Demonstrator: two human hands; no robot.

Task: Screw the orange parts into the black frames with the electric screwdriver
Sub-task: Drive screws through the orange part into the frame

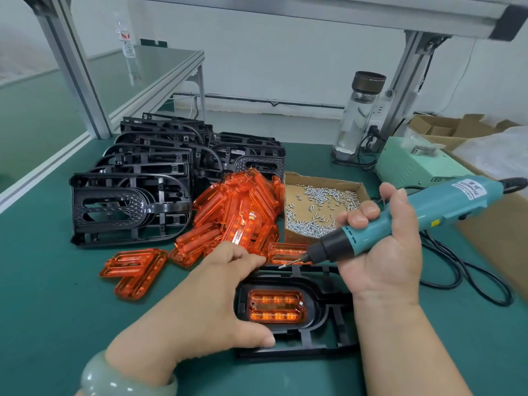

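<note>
Green bench [43, 281], box [414, 167] marked LED; right fingers [358, 217] grip screwdriver [457, 201], left fingers [245, 260] hold frame [314, 284].

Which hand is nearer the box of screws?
Right. The right hand, gripping the electric screwdriver, is beside the screw box, at its near right corner; the left hand holds the black frame, closer to the person.

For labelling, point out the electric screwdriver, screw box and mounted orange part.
electric screwdriver [400, 221]: head view, teal body
screw box [294, 184]: head view, bare floor
mounted orange part [275, 305]: head view, centre
</note>
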